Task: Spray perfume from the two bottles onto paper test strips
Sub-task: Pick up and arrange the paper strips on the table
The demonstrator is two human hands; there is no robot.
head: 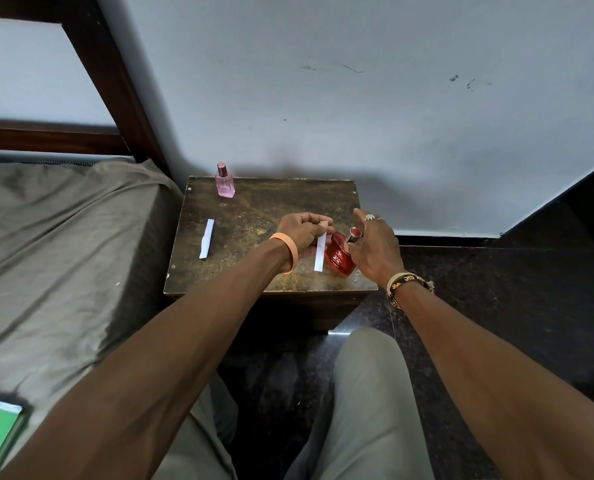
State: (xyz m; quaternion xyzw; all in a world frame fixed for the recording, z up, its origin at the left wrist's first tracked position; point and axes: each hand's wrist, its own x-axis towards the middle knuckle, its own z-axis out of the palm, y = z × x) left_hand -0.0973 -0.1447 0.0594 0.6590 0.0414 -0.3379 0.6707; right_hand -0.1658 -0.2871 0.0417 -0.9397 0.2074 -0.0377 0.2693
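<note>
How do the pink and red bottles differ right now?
The pink bottle stands upright on the table, untouched; the red bottle is tilted, held in the right hand. The pink bottle is slim and pale; the red bottle is broader and deep red. The red bottle is beside the strip pinched by the left hand; the pink bottle stands apart.

two bottles: pink bottle (225,181), red bottle (338,258); two strips: flat strip (206,238), held strip (320,252); one table (271,202)
</note>
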